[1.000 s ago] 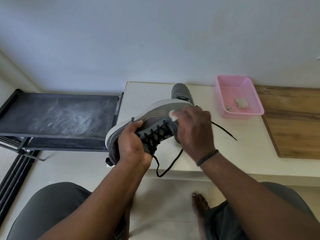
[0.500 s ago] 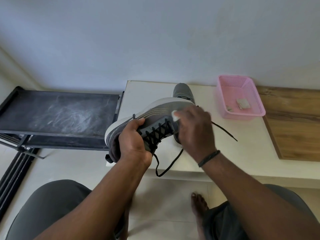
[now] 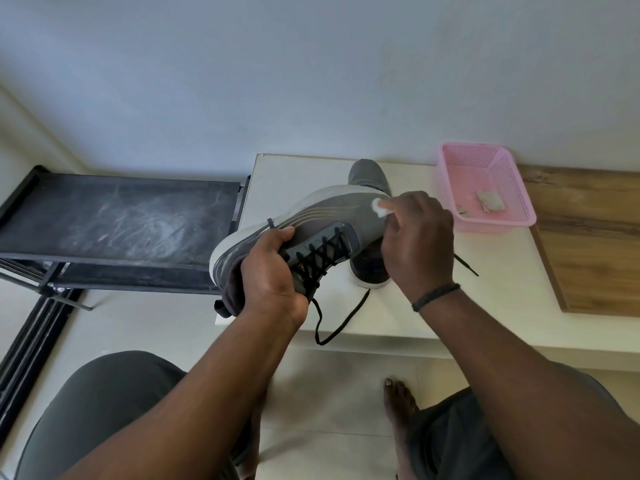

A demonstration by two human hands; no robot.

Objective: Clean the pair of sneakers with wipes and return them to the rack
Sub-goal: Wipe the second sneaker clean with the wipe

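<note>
Writing, brands: none legible on either shoe or on the basket.

Sneakers, two, grey with pale soles. One sneaker (image 3: 311,216) is held on its side above the white table (image 3: 485,271), black laces hanging loose. The left hand (image 3: 273,275) grips it at the collar, fingers curled into the opening, thumb on the outside. The second sneaker (image 3: 369,178) stands on the table behind the first, mostly hidden by it and by the right hand; only toe and heel show.

Wipe (image 3: 381,207), one in use, white, pinched in the curled fingers of the right hand (image 3: 420,237) and pressed on the held sneaker's toe; most of it is covered.

Pink basket (image 3: 450,181), one, on the table, holding soiled scraps (image 3: 490,200), count unclear.

Rack (image 3: 114,223), one, black, dusty, left of the table, lower tiers cut off.

Wooden board (image 3: 588,237), one, cut off at right.
</note>
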